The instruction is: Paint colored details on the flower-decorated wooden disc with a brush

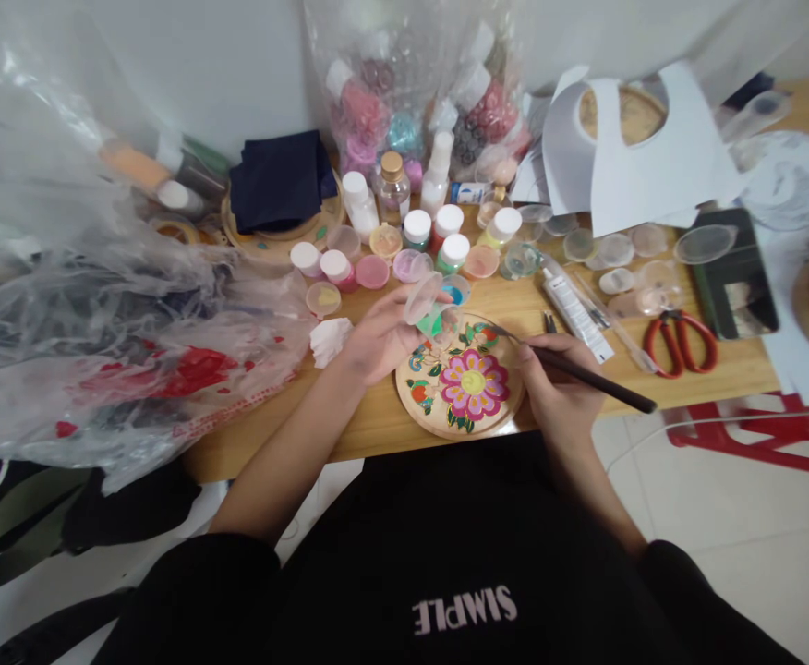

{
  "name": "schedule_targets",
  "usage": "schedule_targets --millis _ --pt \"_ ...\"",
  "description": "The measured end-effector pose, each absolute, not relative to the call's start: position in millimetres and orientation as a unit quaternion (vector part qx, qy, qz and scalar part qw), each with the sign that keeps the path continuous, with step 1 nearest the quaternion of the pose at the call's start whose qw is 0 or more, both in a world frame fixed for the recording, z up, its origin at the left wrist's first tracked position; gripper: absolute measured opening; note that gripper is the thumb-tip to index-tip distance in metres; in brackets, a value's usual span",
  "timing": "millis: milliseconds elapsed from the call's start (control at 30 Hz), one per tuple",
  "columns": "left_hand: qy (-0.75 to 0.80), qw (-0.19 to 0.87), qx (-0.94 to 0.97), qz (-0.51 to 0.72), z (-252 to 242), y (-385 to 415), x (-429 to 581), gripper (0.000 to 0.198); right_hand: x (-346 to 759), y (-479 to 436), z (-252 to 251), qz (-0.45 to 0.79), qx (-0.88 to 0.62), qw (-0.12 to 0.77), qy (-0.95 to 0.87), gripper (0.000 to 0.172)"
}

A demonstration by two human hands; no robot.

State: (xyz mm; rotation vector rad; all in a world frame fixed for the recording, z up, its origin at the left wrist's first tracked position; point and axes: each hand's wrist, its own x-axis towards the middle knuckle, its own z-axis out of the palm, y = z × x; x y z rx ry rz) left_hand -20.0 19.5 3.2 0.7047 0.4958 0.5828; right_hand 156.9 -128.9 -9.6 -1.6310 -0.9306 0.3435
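My left hand (383, 340) is closed around a small clear plastic cup of green paint (430, 323), its lid (421, 297) flipped up. The cup is tilted above the upper left edge of a round wooden plaque (424, 420). Painted on that plaque is a pink-petalled flower (474, 383) with a yellow centre, among green leaves and smaller orange blooms outlined in gold. My right hand (562, 388) grips a dark-handled tool (595, 377) with a thin metal tip, which points left over the plaque's upper edge. Whether the tip touches the surface I cannot tell.
Behind the plaque stand several paint jars (416, 228) and small cups (372, 272). To the right lie a white tube (574, 309), red-handled pliers (680, 344) and a black phone-like slab (741, 277). Crumpled plastic bags (189, 369) cover the left side; a white tissue (331, 342) lies nearby.
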Motion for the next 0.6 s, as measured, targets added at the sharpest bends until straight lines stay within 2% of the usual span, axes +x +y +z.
schedule_targets --millis 600 --pt "0.236 0.871 0.338 0.268 5.9 19.5 -19.7 0.033 156.3 -128.0 -8.3 0.137 -0.704 0.579 -0.386 0.014"
